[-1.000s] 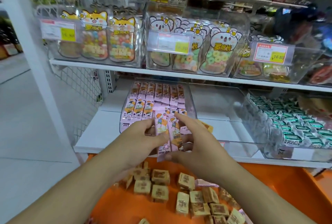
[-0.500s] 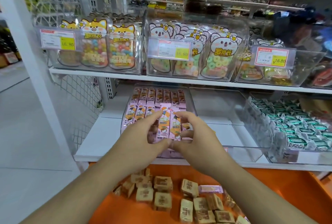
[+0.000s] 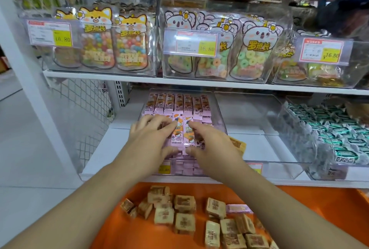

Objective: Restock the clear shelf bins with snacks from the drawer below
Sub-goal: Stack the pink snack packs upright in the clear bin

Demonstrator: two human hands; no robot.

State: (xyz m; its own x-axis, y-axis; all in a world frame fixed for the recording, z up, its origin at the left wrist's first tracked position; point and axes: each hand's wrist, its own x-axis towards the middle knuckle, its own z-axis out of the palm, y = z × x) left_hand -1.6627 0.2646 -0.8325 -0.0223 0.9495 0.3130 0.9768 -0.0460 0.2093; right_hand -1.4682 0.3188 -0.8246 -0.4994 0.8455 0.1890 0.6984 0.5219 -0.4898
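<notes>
Pressing down on pink-wrapped snack packets (image 3: pixel 182 129) in the clear plastic shelf bin (image 3: pixel 219 113) at frame centre: left hand (image 3: pixel 151 139) and right hand (image 3: pixel 211 143), both palm down, fingers extended and slightly spread, lying flat on the packets. Thumbs point toward each other at the near edge of the packets. Neither hand curls round anything. Packets stand in neat rows filling the bin, back rows visible above the fingertips. The bin sits on the white lower shelf (image 3: pixel 99 149); a clear empty-looking bin (image 3: pixel 249 113) is just right of it, then a bin of green-wrapped sweets (image 3: pixel 339 135) at right frame edge. Orange drawer (image 3: pixel 309 208), bottom of frame below the shelf, holds loose tan-wrapped square snacks (image 3: pixel 183 220) and one pink packet (image 3: pixel 238 208). Upper shelf: bins of cartoon-animal candy bags (image 3: pixel 129 45) with price tags.
</notes>
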